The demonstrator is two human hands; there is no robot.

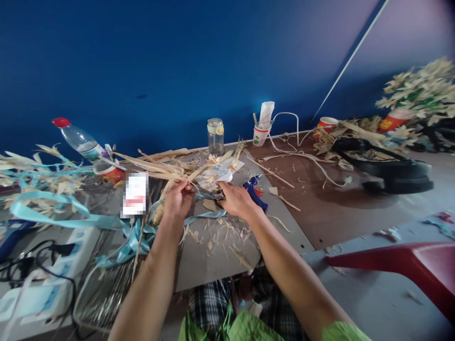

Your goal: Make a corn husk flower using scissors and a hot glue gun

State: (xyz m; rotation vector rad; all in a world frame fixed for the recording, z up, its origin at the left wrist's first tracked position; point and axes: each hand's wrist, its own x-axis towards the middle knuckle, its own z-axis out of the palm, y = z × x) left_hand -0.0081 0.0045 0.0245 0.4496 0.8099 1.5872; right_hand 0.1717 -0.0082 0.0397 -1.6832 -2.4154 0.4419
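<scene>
My left hand (178, 199) is closed around a strip of dried corn husk (199, 174) that runs up and to the right from my fingers. My right hand (237, 200) grips a pair of scissors (209, 193), whose blades point left toward the husk, just beside my left fingers. Both hands hover over a grey board (213, 255) strewn with husk scraps. A blue glue gun (254, 191) lies just right of my right hand. More dried husks (156, 166) are piled behind my hands.
Light blue ribbon (64, 213) loops at the left near a power strip (53, 279) and a red-capped bottle (80, 139). A glass jar (215, 136) and paper cup (261, 135) stand by the blue wall. A red stool (408, 267) sits right; husk flowers (419, 92) stand far right.
</scene>
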